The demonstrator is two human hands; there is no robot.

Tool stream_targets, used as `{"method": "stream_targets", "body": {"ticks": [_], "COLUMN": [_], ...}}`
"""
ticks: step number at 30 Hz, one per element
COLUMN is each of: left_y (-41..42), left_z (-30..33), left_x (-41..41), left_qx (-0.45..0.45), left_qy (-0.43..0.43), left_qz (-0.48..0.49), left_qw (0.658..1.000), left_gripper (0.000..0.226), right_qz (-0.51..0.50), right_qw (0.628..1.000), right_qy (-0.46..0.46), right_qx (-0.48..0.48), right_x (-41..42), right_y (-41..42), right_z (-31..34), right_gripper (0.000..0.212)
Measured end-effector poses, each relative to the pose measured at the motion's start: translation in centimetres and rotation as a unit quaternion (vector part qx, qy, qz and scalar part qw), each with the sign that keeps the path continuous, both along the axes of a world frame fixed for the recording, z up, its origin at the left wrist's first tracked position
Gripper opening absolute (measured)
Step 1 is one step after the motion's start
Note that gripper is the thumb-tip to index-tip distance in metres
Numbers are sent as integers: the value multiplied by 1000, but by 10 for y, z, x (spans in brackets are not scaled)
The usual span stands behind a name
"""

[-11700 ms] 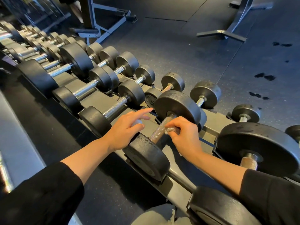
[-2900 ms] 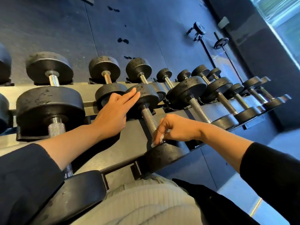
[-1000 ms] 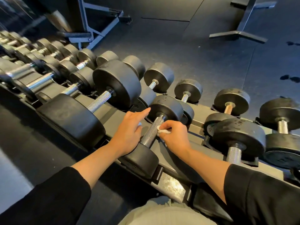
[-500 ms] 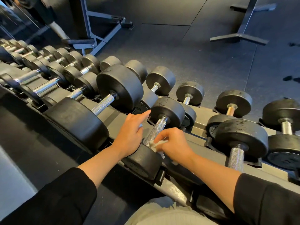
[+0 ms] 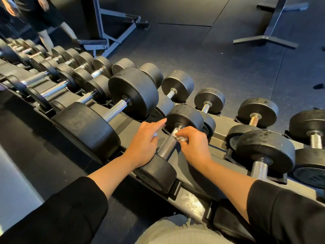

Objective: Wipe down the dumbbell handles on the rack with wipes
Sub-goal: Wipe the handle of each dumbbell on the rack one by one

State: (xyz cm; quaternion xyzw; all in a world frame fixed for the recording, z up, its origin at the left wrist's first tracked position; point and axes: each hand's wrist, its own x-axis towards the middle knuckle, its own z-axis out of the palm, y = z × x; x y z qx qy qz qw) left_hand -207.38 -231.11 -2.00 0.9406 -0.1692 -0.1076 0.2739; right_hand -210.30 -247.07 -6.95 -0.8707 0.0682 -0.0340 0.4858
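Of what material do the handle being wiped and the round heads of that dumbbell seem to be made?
Handle: looks like bright metal, probably steel, with a fine knurled crosshatch that glints.
Heads: matte black with dull scuffs and pale specks, likely rubber or a coating over iron; the look alone cannot settle which.

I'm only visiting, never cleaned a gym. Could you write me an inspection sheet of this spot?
Surface: sloped metal rack, scuffed near the front edge.
Job's things: white wipe pressed on the knurled dumbbell handle at its far end.
Clutter: nothing seen.
Hands: right hand pinches the wipe; left hand rests beside the handle, forefinger extended.
Cables: nothing seen.
Surroundings: dark rubber floor, bench frame, another person's legs.
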Motion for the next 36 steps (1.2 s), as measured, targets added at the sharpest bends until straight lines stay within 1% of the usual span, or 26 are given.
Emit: {"method": "stream_targets", "body": {"ticks": [4, 8, 11, 13, 14, 15, 17, 18, 20, 22, 23, 28, 30, 32, 36], "left_y": [0, 0, 0, 1, 1, 1, 0, -1, -2, -3, -3, -4, -3, 0, 4], "left_z": [0, 1, 1, 1, 1, 1, 2, 2, 3, 4, 4, 4, 3, -2, -11], "left_x": [0, -1, -1, -1, -1, -1, -1, -1, -1, -1, -1, -2, -2, 0, 12], "left_qx": [1, -4, -4, -3, -3, -4, -2, -2, -3, -4, -6, -7, -15, -28, -62], "left_qy": [1, 8, 2, 1, 2, 5, 7, 7, 10, 18, 22, 29, 27, 30, 83], "left_qz": [-1, -8, -12, -11, -9, -7, -3, -2, 0, 5, 7, 12, 12, 8, -17], "left_qw": [1000, 1000, 1000, 1000, 1000, 1000, 1000, 1000, 1000, 1000, 1000, 999, 999, 999, 994], "left_gripper": [55, 56, 55, 56, 56, 57, 57, 56, 55, 55, 55, 56, 56, 57, 60], "right_qz": [56, 153, 188, 177, 148, 98, 2, -10, 34, 80, 90, 134, 165, 180, 191], "right_qw": [998, 985, 976, 974, 977, 984, 995, 997, 999, 995, 993, 983, 979, 979, 976], "right_qy": [25, 24, 38, 60, 58, 37, -36, -53, -24, 16, 22, -5, -7, 9, 106], "right_qx": [23, 77, 105, 127, 144, 147, 93, 52, -18, -60, -76, -122, -122, -93, 14], "right_x": [-8, -19, -20, -20, -19, -18, -10, -5, 3, 6, 7, 2, -2, -8, -13], "right_y": [3, 9, 12, 10, 9, 7, 5, 3, 3, 4, 3, 5, 7, 8, 7], "right_z": [1, 9, 11, 14, 17, 19, 21, 19, 14, 8, 6, 17, 22, 26, 31], "right_gripper": [27, 26, 27, 26, 26, 26, 28, 29, 30, 34, 36, 34, 36, 38, 38]}}
